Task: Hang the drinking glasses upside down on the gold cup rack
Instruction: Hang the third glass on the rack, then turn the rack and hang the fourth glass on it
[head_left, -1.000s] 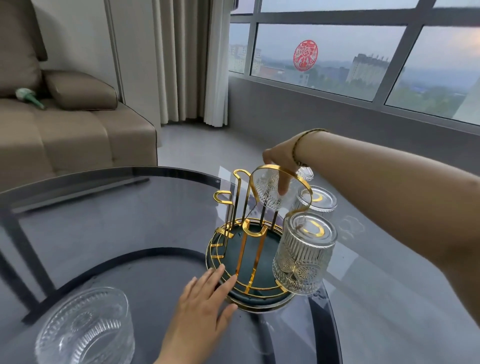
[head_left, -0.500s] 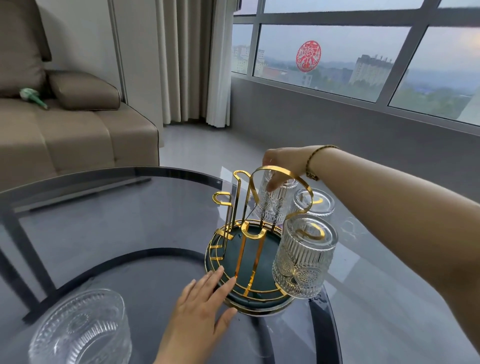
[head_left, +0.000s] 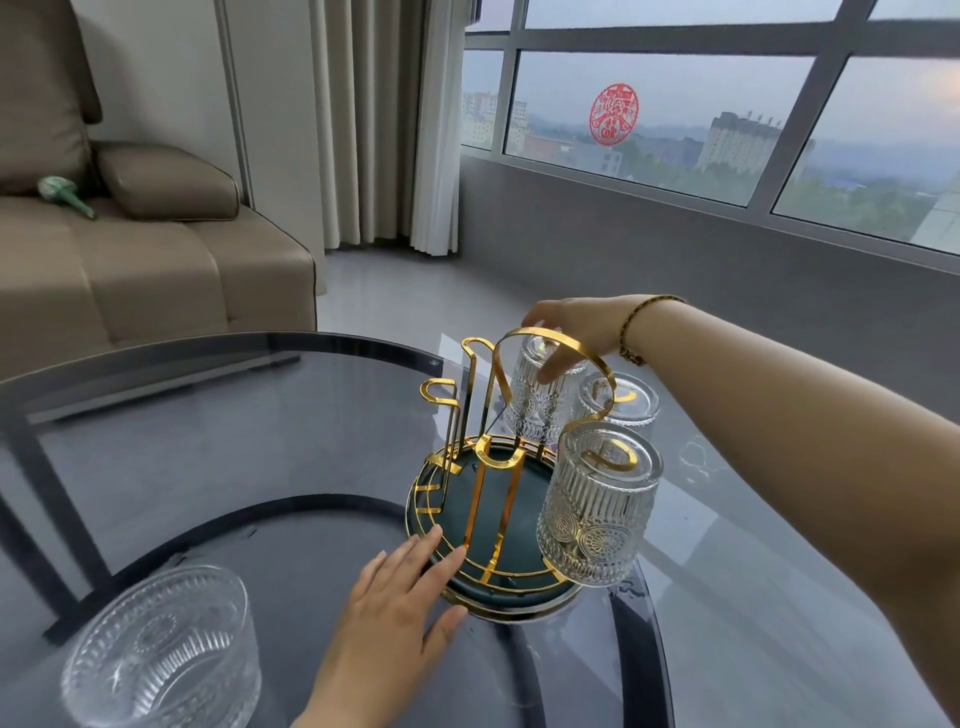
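- Gold cup rack (head_left: 480, 470) stands on dark glass table (head_left: 218, 447), on a green round base.
- Right hand (head_left: 569, 330) reaches over rack top, fingers wrapped on an upside-down ribbed glass (head_left: 535, 400) at the far side of the rack.
- Left hand (head_left: 392, 608) flat, fingers spread, fingertips touching the base's near rim.
- Near glass (head_left: 597, 512) hangs inverted on a front hook; another glass (head_left: 621, 400) inverted behind it, on the right.
- Two hooks on the left are bare.
- Glass bowl (head_left: 161, 649) near left, well apart from rack.
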